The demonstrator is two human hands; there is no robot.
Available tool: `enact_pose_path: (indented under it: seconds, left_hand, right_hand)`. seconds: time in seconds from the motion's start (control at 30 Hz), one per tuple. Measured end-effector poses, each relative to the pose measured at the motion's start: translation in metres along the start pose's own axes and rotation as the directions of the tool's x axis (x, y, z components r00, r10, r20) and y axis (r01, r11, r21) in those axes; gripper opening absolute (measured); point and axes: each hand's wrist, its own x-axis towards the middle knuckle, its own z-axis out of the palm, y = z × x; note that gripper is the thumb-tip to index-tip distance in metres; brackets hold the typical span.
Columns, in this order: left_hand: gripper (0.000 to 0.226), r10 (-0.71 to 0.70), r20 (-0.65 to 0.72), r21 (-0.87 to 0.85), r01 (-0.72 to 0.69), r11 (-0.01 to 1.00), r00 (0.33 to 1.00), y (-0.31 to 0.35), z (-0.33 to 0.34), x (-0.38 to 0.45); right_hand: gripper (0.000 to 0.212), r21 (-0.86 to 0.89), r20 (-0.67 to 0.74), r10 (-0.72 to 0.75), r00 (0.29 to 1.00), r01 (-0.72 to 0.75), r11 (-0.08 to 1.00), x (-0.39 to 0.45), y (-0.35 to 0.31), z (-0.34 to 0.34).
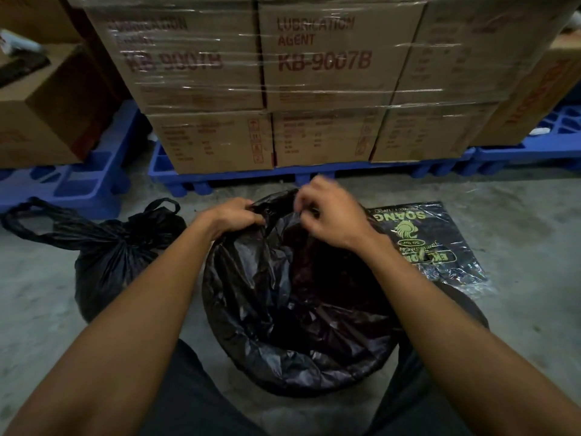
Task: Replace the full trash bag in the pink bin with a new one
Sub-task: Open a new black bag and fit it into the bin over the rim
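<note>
Two bare hands work at the far rim of a round bin that is wholly draped in a new black bag (283, 309); none of the bin's own colour shows. Left hand (234, 217): fingers curled closed around a gathered fold of the bag at the far-left of the rim. Right hand (330, 215): blurred, thumb and fingertips pinched together on the bag's raised edge just beside the left hand; how firm the pinch is cannot be told.

New black bag: lining the bin, its plastic folded over the near rim and sagging in loose creases inside.

Full trash bag (116, 256): black, tied shut at the neck with its handle loops sticking up, standing on the concrete floor (518, 215) just left of the bin.

Pack of bags (437, 243): flat, glossy, black with yellow print, lying on the floor just right of the bin, partly behind the right forearm.

Cartons (323, 77): brown, shrink-wrapped, printed "LUBRICATION AGENT KB-9007B", stacked on a blue pallet (245, 176) beyond the bin.
</note>
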Motion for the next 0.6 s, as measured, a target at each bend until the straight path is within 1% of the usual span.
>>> enact_pose_path:
  seconds: [0.03,0.07,0.1,0.13,0.17,0.2,0.23,0.3,0.37,0.43,0.53,0.6]
  left_hand:
    - [0.03,-0.004,0.024,0.009,0.004,1.0,1.0,-0.002,0.001,-0.001]
    - [0.027,-0.004,0.033,-0.003,0.004,1.0,0.999,-0.002,0.002,-0.001]
    - [0.027,-0.01,0.03,-0.025,0.01,1.0,0.999,-0.004,0.001,-0.002]
    - [0.029,-0.003,0.019,-0.039,0.004,0.999,1.0,-0.005,0.002,-0.001]
    - [0.033,0.02,-0.001,-0.026,-0.02,0.999,1.0,-0.006,0.003,0.0]
    - [0.039,0.058,-0.029,0.022,-0.058,0.998,0.998,-0.009,0.004,0.001]
    - [0.045,0.108,-0.071,0.097,-0.101,0.99,0.992,-0.012,0.005,0.001]
    - [0.054,0.216,-0.138,0.248,-0.178,0.952,0.966,-0.018,0.01,0.001]
    - [0.061,0.266,-0.15,0.311,-0.21,0.927,0.952,-0.027,0.014,0.001]
    - [0.062,0.263,-0.16,0.302,-0.206,0.931,0.951,-0.034,0.015,0.002]
    - [0.049,0.233,-0.154,0.195,-0.202,0.96,0.96,-0.037,0.011,0.0]
    - [0.044,0.226,-0.144,0.159,-0.202,0.966,0.964,-0.037,0.011,-0.003]
  right_hand:
    - [0.021,0.071,0.34,-0.039,0.94,0.016,0.997,0.001,-0.009,0.01]
    - [0.036,0.069,0.688,-0.023,0.726,-0.033,0.997,0.0,-0.016,0.024]
    - [0.056,-0.013,0.897,0.029,0.44,-0.04,0.999,-0.003,-0.022,0.042]
    - [0.075,-0.115,0.971,0.113,0.211,-0.003,0.993,-0.007,-0.022,0.063]
    - [0.091,-0.199,0.977,0.193,0.096,0.056,0.978,-0.014,-0.021,0.081]
    - [0.102,-0.247,0.968,0.239,0.075,0.141,0.959,-0.021,-0.019,0.098]
    - [0.108,-0.268,0.963,0.252,0.1,0.227,0.936,-0.026,-0.017,0.111]
    - [0.108,-0.317,0.946,0.269,0.181,0.348,0.882,-0.036,-0.009,0.128]
    - [0.108,-0.384,0.921,0.332,0.203,0.331,0.862,-0.042,0.001,0.148]
    - [0.108,-0.435,0.9,0.402,0.168,0.296,0.85,-0.048,0.01,0.166]
    - [0.102,-0.497,0.866,0.48,0.138,0.329,0.803,-0.058,0.017,0.181]
    - [0.097,-0.499,0.864,0.489,0.118,0.314,0.808,-0.06,0.023,0.181]
